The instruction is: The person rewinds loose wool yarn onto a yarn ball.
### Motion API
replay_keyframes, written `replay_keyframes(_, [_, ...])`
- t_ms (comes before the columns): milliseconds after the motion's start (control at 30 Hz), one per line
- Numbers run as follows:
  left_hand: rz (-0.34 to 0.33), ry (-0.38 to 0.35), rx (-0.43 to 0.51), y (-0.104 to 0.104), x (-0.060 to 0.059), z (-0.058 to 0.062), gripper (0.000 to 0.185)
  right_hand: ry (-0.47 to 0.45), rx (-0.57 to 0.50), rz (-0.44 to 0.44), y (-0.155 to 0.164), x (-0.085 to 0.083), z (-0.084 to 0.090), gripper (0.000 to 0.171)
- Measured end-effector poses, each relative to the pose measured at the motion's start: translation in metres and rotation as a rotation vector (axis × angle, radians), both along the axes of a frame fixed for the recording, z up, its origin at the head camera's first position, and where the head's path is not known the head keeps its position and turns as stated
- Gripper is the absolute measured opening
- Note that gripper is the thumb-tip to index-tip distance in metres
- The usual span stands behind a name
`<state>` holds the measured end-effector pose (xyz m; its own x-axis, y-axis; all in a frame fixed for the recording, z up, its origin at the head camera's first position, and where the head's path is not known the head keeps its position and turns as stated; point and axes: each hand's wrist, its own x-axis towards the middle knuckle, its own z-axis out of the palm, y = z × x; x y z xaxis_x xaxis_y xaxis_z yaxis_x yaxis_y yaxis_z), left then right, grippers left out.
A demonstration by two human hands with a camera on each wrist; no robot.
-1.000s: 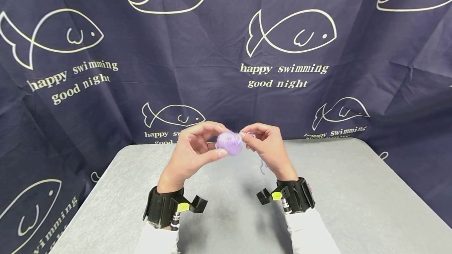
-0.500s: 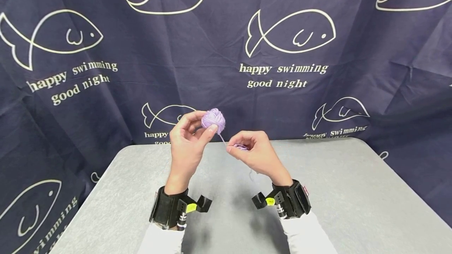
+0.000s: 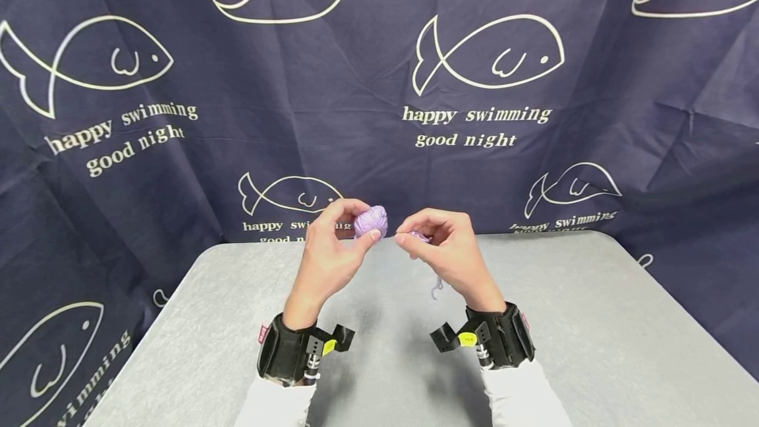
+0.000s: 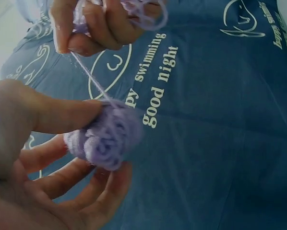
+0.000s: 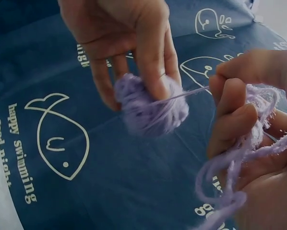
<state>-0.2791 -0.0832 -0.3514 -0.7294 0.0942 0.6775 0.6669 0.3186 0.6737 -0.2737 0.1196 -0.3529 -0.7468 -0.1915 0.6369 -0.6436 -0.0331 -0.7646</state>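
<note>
Navy fish-print cloth hangs behind a grey worktop (image 3: 593, 321). Above it, the left hand (image 3: 329, 252) pinches a small purple yarn ball (image 3: 371, 221); the right hand (image 3: 447, 249) pinches its strand (image 5: 182, 94). Winding neatly likely needs steady, gentle tension.

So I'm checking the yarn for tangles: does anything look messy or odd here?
Mostly tidy. The ball in the left hand is neatly wound, but the right hand holds a loose bunch of yarn, one end dangling.
</note>
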Motion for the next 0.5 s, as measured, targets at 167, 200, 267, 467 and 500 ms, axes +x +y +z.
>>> replay_keyframes(167, [-0.026, 0.015, -0.098, -0.002, 0.001, -0.002, 0.036, -0.037, -0.072, -0.007, 0.002, 0.0, 0.0, 0.017])
replay_keyframes(200, [-0.05, 0.012, -0.114, -0.003, 0.001, -0.002, 0.036, -0.041, -0.094, -0.009, 0.002, 0.0, 0.0, 0.014])
replay_keyframes(267, [-0.128, -0.016, -0.149, -0.006, 0.001, -0.002, 0.035, -0.048, -0.15, 0.001, 0.003, -0.001, 0.0, 0.006])
replay_keyframes(467, [-0.459, -0.15, -0.222, -0.012, 0.004, 0.002, 0.032, -0.061, -0.281, 0.018, 0.006, -0.004, 0.001, 0.017])
replay_keyframes(500, [-0.507, -0.161, -0.222, -0.013, 0.005, 0.003, 0.032, -0.066, -0.289, 0.017, 0.006, -0.004, 0.001, 0.018])
